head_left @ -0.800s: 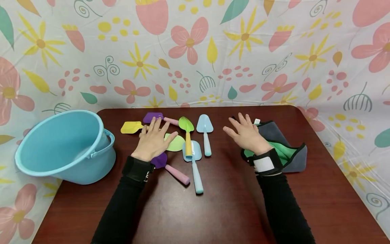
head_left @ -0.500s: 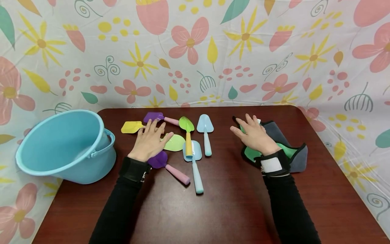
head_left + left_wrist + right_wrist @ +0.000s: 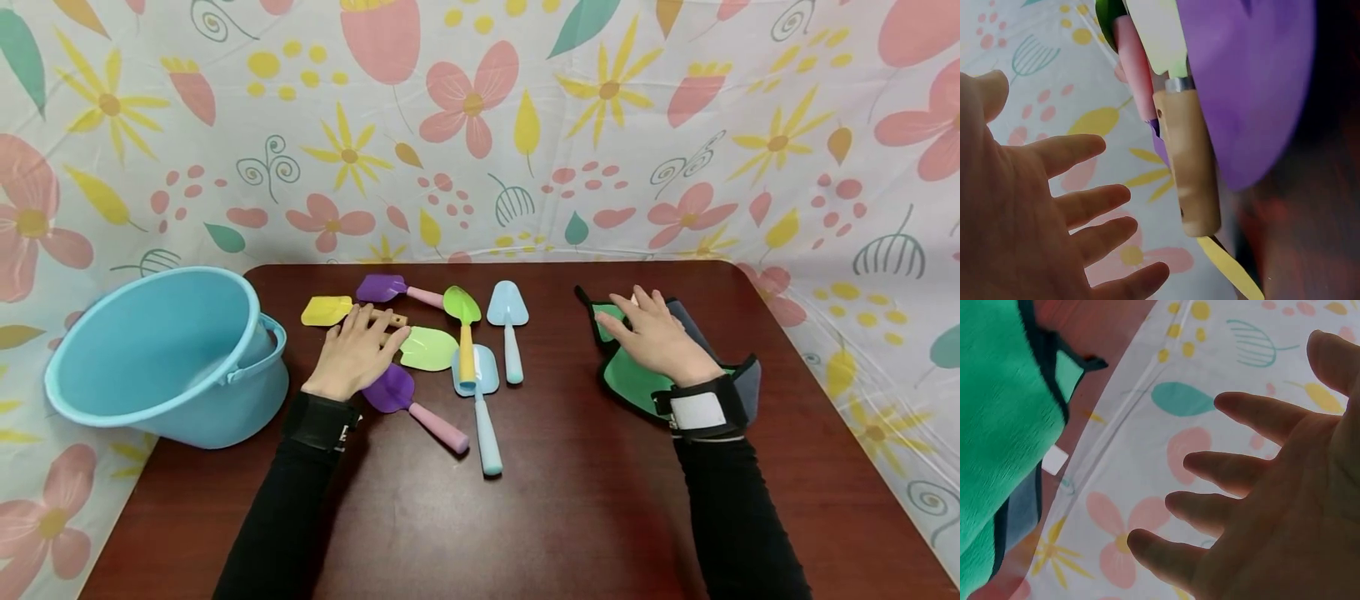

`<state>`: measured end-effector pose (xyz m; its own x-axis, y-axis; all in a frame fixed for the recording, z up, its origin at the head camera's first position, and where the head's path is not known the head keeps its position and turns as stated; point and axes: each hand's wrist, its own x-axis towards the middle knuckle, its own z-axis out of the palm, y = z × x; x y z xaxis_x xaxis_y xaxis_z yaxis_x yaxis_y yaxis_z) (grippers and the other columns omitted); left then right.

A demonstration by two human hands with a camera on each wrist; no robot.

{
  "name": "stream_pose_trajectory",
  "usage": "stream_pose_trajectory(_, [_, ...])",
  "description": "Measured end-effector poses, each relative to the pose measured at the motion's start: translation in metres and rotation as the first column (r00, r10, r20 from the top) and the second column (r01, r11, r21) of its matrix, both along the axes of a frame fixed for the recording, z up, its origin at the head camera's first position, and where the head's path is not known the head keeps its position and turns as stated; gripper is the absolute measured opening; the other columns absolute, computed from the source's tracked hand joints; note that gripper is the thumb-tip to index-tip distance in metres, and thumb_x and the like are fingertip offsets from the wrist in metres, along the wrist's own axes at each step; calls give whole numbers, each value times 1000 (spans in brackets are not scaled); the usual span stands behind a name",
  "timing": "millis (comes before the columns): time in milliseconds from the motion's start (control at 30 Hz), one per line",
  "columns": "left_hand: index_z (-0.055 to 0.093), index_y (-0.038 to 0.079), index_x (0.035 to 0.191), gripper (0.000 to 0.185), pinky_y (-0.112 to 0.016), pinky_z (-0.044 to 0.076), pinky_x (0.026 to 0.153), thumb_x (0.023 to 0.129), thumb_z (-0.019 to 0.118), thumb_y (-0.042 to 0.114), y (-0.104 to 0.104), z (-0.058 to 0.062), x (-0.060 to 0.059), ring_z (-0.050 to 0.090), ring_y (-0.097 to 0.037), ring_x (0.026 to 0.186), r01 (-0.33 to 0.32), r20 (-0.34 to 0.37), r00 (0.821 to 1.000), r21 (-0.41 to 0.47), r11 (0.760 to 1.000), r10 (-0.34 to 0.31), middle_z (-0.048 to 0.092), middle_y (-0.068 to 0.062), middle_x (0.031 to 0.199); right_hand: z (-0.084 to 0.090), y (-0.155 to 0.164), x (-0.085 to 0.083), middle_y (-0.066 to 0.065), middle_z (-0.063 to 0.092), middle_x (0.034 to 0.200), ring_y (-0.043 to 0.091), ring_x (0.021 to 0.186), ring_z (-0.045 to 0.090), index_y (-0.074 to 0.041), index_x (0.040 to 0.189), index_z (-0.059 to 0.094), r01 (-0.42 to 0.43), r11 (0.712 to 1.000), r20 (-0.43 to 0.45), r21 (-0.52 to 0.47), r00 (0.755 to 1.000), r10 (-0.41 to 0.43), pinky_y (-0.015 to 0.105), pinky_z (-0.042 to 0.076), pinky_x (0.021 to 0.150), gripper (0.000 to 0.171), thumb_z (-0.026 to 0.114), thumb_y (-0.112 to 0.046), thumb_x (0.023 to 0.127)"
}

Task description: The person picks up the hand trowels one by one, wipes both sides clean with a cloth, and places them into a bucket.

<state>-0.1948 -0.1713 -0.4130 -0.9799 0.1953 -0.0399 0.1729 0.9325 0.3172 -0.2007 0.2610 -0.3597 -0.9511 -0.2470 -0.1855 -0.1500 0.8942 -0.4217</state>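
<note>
My left hand (image 3: 356, 350) hovers flat, fingers straight, over a wooden handle (image 3: 393, 319) that belongs to a yellow toy shovel (image 3: 326, 310). In the left wrist view the left hand (image 3: 1054, 206) is open, with a gap between it and the wooden handle (image 3: 1188, 162). A purple shovel blade (image 3: 393, 389) lies by that wrist. My right hand (image 3: 654, 335) is spread above a green and grey cloth (image 3: 637, 385). The right wrist view shows its straight fingers (image 3: 1235, 481) apart from the green cloth (image 3: 1004, 425).
Several toy tools lie mid-table: a purple shovel (image 3: 381, 288), a green scoop (image 3: 461, 307), a light blue trowel (image 3: 507, 312), a light green blade (image 3: 429, 348), a blue square shovel (image 3: 475, 371). A tilted blue bucket (image 3: 225, 412) sits at the left edge of the brown table (image 3: 570, 500).
My right hand has moved right and now lies over the cloth. My left hand has drawn back a little toward the left, off the light green blade.
</note>
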Motion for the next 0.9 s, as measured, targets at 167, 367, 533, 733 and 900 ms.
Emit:
stream_pose_trajectory(167, [40, 11, 150, 73, -65, 25, 103, 102, 19, 61, -7, 0, 6, 21, -40, 142, -6, -3, 1000, 8, 1000, 6, 29, -20, 153, -1, 19, 2, 35, -3, 155, 52, 139, -15, 0, 154, 19, 12, 1000, 5, -10, 1000, -12, 71, 3, 104, 80, 31, -59, 102])
stream_pose_trajectory(367, [46, 8, 146, 74, -66, 30, 99, 101, 22, 62, -13, 0, 19, 35, -44, 134, -43, -25, 999, 10, 999, 43, 39, -22, 147, -6, 42, 6, 38, -5, 153, 55, 138, -16, 4, 153, 18, 35, 999, 22, -20, 999, -35, 70, 3, 105, 80, 29, -58, 103])
stream_pose_trajectory(533, [49, 10, 143, 71, -67, 27, 99, 101, 25, 62, -17, -2, 29, 34, -44, 134, -79, -42, 996, 6, 997, 80, 42, -21, 145, -11, 57, 7, 40, -6, 152, 58, 135, -16, 7, 152, 17, 50, 999, 43, -6, 998, -50, 72, 3, 104, 79, 27, -55, 104])
stream_pose_trajectory(733, [47, 8, 145, 76, -67, 32, 97, 100, 22, 64, -16, -6, 37, 39, -46, 129, -97, -44, 994, -11, 995, 96, 42, -24, 145, -15, 73, 4, 43, -4, 150, 60, 135, -13, 9, 151, 17, 64, 998, 60, 8, 996, -64, 70, 1, 105, 81, 27, -56, 104])
stream_pose_trajectory(900, [48, 4, 143, 71, -66, 34, 94, 102, 28, 59, -10, -8, 47, 38, -46, 128, -138, -79, 988, -46, 989, 134, 46, -26, 139, -18, 85, 3, 44, -4, 149, 61, 135, -12, 10, 150, 16, 69, 998, 75, 5, 995, -69, 70, 0, 105, 82, 27, -57, 103])
